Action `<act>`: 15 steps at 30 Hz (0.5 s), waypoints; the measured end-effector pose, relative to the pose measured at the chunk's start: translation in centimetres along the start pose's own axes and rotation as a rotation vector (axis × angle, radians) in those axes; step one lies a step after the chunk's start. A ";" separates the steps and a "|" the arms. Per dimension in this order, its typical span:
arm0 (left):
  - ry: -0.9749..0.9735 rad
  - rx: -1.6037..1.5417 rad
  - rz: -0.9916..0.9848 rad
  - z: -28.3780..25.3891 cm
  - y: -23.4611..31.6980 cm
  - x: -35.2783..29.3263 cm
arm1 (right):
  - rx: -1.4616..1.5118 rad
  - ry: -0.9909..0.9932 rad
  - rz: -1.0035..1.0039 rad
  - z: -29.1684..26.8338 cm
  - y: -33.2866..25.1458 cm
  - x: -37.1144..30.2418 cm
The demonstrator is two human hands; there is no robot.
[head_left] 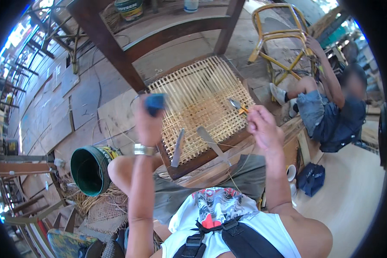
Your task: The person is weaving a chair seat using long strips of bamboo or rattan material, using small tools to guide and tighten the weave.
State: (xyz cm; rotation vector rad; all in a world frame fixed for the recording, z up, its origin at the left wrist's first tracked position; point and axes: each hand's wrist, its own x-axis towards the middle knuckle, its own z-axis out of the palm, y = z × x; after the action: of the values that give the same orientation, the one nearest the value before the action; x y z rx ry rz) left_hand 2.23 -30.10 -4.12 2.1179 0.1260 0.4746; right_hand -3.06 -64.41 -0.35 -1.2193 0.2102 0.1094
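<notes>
A dark wooden chair (pixel 131 47) stands before me, its seat woven from pale cane strips (pixel 198 103) in an open grid. My left hand (pixel 148 129), blurred by motion, grips a dark blue rounded object (pixel 155 104) over the seat's left edge; its kind is not clear. In my right hand (pixel 264 127) are pliers with yellow-orange handles (pixel 241 106), their jaws above the right part of the weave. Two flat, blade-like strips lie on the near part of the seat, one grey strip (pixel 178 148) at left and one wider strip (pixel 210 142) beside it.
A green bucket (pixel 90 170) lies tipped at my left near loose cane fibres. At the right, another person (pixel 327 107) sits touching a rattan chair frame (pixel 281 34). A dark blue pouch (pixel 311 179) lies near my right elbow. A labelled tub (pixel 129 8) stands beyond the chair.
</notes>
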 end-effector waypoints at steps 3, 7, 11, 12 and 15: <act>-0.220 0.405 0.215 6.8 2.9 -2.7 | -0.083 -0.029 -0.004 3.1 2.8 -0.2; -0.098 0.182 0.343 6.9 5.7 -3.5 | -0.249 -0.082 -0.049 6.1 3.2 -1.9; -0.559 -0.609 -0.372 2.8 8.7 -4.8 | -0.366 -0.155 -0.220 9.2 5.7 -2.5; -0.570 -0.602 -0.371 3.0 8.7 -4.9 | -0.411 -0.185 -0.174 9.6 5.6 -2.7; -0.213 -0.781 -0.451 4.2 8.1 -4.6 | -0.470 -0.227 -0.162 10.7 6.6 -1.3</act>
State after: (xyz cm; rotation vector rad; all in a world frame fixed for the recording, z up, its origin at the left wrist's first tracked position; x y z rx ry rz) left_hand -1.13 -39.17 -0.85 1.3036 0.2436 0.0053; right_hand -4.57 -52.09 -2.67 -1.6725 -0.1221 0.1610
